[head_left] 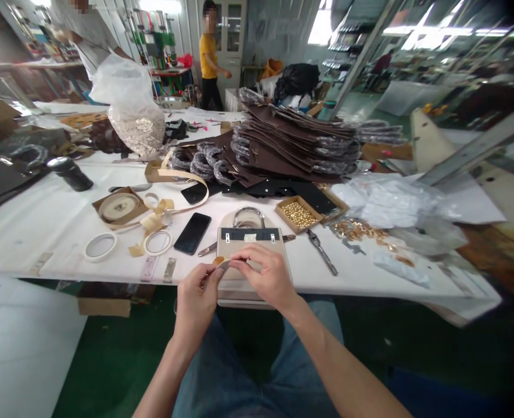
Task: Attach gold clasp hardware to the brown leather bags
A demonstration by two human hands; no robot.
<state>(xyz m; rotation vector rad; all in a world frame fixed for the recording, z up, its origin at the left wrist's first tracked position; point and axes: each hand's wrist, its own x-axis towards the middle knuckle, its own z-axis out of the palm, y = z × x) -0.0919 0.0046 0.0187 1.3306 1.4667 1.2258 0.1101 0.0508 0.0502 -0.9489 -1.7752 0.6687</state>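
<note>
A beige handbag (248,241) lies flat at the near edge of the white table (43,220), its metal handle (248,216) pointing away from me. A dark strip with metal fittings crosses the bag's top. My left hand (198,299) and my right hand (268,276) meet over the bag's front. Both pinch a small pale strip (222,265) between thumb and fingers. The lower part of the bag is hidden under my hands.
A black phone (192,233), tape rolls (100,246), a cardboard box of gold fittings (299,213), a metal tool (322,251) and loose gold hardware (356,230) surround the bag. Stacked brown bags (295,145) lie behind. Two people stand far back.
</note>
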